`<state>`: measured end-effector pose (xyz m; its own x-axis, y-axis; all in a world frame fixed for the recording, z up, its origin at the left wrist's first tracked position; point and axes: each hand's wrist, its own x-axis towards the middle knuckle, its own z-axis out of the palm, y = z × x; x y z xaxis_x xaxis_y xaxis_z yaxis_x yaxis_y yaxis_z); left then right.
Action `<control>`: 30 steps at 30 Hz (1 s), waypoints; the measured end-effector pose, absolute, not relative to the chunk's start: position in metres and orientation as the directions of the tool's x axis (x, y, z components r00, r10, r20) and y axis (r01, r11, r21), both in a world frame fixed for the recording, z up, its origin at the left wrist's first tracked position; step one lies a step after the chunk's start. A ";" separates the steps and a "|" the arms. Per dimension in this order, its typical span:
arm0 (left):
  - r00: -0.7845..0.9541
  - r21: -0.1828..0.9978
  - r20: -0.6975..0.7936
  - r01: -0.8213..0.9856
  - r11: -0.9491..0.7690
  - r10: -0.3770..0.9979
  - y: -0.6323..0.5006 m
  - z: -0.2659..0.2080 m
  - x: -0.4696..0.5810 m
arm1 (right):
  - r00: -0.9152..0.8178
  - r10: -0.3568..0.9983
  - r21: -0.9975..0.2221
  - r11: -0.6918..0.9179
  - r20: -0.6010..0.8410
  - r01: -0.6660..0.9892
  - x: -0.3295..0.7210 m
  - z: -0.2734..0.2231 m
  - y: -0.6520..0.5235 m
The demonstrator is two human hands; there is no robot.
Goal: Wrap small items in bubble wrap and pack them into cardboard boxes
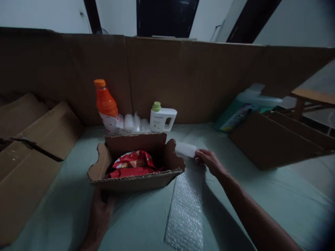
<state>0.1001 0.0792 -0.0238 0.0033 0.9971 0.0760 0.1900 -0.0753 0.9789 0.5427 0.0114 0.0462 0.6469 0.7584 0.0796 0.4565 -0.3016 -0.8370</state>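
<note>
A small open cardboard box (141,182) with rough-cut edges is in the middle, and a shiny red packet (133,164) lies inside it. My left hand (101,211) grips the box at its lower front left corner; its fingertips are hidden there. To the right of the box, my right hand (209,161) has its fingers closed on the end of a bubble wrap roll (184,150). From that roll a flat strip of bubble wrap (185,212) runs toward me over the pale green cloth (138,223), partly behind the box's right corner.
Behind the box stand an orange-capped bottle (108,108), several clear wrapped pieces (133,123) and a white jug (162,120) with a green cap. A teal jug (242,109) leans beside a cardboard box (274,139) at right. Larger cardboard (39,139) stands left; a cardboard wall (196,80) spans the back.
</note>
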 end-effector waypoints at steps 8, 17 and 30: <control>0.077 0.968 0.074 0.233 -0.090 0.994 0.075 -0.001 0.106 | 0.321 0.934 -0.754 -0.099 0.154 0.650 0.482 0.060 -0.034; 0.140 0.974 0.052 0.214 -0.081 0.989 0.088 0.010 0.124 | 0.052 0.971 -0.723 0.138 0.234 0.677 0.415 0.039 0.006; 0.080 0.961 0.106 0.250 -0.123 0.991 0.097 0.005 0.132 | 0.264 0.939 -0.681 -0.045 0.222 0.731 0.466 0.050 -0.006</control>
<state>0.1323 0.0966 0.0047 0.0799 0.9912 0.1059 0.2497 -0.1227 0.9605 0.4661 -0.0065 0.0496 0.2640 0.9386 0.2221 0.7310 -0.0445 -0.6809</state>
